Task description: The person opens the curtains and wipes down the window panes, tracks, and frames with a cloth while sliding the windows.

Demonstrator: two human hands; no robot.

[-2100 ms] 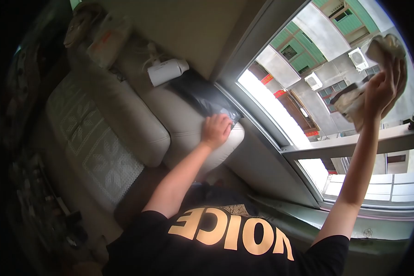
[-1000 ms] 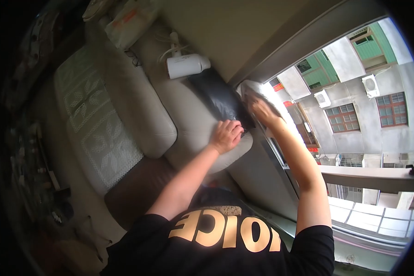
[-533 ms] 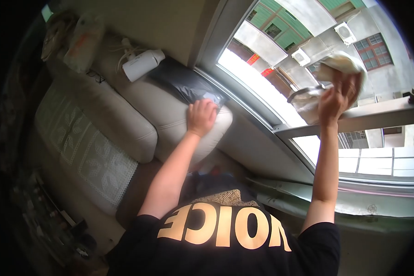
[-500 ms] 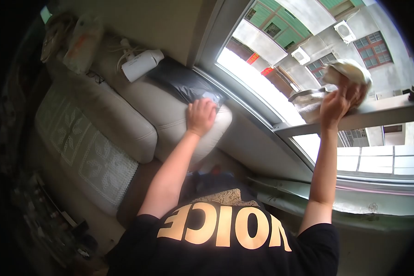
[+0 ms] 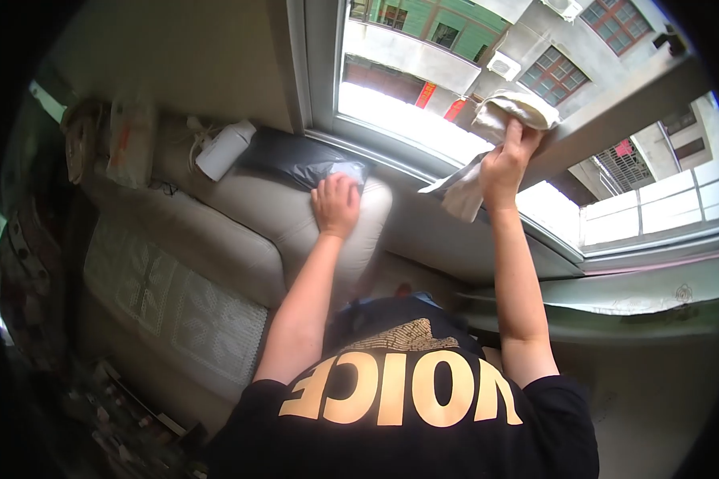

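Observation:
My left hand (image 5: 335, 204) rests on the end of a black plastic bag (image 5: 284, 160) that lies along the top of the grey sofa (image 5: 240, 231). Its fingers are slightly bent and lie over the plastic. My right hand (image 5: 506, 166) is raised at the window (image 5: 615, 120), its fingers closed on a whitish cloth (image 5: 513, 110). Part of the cloth is bunched above the fingers, and another part hangs down to the left of the wrist. The cloth is beside the upright bar of the window frame.
A white bottle-shaped object (image 5: 224, 151) with a cord lies on the sofa top, left of the black bag. Farther left is a plastic bag (image 5: 132, 144). Lace (image 5: 168, 303) covers the sofa seat. A green curtain (image 5: 639, 299) hangs below the window.
My right hand has moved left and nearer with the cloth, whose upper part is now bunched beside the frame bar. My left hand has stayed on the black bag. The view has turned.

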